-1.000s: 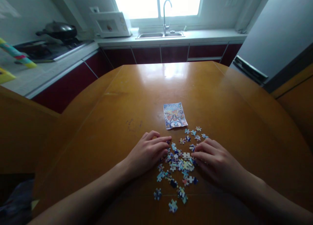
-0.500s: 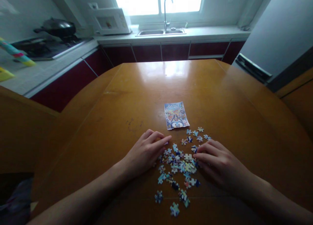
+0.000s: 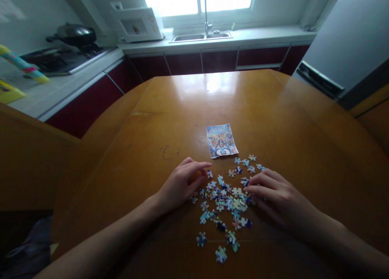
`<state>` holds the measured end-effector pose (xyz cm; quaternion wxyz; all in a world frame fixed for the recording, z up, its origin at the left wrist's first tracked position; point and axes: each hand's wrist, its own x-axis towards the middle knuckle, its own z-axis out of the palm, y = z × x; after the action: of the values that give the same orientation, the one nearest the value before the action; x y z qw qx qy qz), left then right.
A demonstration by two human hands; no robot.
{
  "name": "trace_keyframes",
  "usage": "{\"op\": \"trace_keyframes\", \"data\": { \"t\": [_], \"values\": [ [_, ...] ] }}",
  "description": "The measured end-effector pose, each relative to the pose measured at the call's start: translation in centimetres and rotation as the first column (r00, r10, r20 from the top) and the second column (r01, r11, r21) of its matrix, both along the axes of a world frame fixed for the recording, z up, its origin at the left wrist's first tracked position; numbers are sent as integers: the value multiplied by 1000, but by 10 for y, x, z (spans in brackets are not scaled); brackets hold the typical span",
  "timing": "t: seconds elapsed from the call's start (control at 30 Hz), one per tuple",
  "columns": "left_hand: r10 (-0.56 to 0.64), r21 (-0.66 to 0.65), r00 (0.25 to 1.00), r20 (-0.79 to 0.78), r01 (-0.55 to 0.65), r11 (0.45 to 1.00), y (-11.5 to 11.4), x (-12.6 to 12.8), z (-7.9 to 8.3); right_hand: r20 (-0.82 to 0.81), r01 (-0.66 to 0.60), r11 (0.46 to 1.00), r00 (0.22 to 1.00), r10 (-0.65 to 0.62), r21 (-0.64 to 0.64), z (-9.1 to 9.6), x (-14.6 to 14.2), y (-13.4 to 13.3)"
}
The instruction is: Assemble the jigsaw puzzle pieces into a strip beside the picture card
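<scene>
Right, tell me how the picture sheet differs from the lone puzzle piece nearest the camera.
The picture sheet is larger than the puzzle piece. The sheet is roughly rectangular; the piece has knobs and notches. The sheet lies beyond the other pieces, the puzzle piece at their near end. Both lie on the table.

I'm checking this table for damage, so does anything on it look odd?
Yes: dark, scribble-like marks on the wooden table, left of the printed sheet. They stand out against the plain brown wood; I can't tell whether they're stains or scratches. The puzzle pieces are loosely scattered, but that looks ordinary.
</scene>
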<state>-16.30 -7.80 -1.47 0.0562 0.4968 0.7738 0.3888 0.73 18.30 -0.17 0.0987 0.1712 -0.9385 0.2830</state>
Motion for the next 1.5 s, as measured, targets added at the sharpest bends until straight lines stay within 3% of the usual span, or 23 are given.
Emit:
{"op": "trace_keyframes", "data": {
  "t": [0.1, 0.2, 0.67, 1.0, 1.37, 1.5],
  "values": [
    [99, -5, 995, -10, -99, 995, 0, -1, 2, 1, 10, 1000, 1000, -10, -1, 0, 0, 0],
    [124, -58, 992, -7, -125, 991, 0, -2, 1, -3, 27, 1000, 1000, -27, 2, 0, 0, 0],
    [90, -158, 995, -48, -97, 983, 5, 1, -2, 12, 20, 1000, 1000, -20, -15, -2, 0, 0],
    [11, -124, 999, -32, -15, 992, 0, -3, -1, 9, 16, 1000, 1000, -16, -20, -2, 0, 1],
    [145, -236, 987, -69, -157, 959, 7, 3, 2, 18, 17, 1000, 1000, -17, -7, -2, 0, 0],
    [129, -202, 991, -41, -135, 970, 6, 2, 1, 12, 123, 992, 992, -123, -21, -2, 0, 2]
  ]
}}
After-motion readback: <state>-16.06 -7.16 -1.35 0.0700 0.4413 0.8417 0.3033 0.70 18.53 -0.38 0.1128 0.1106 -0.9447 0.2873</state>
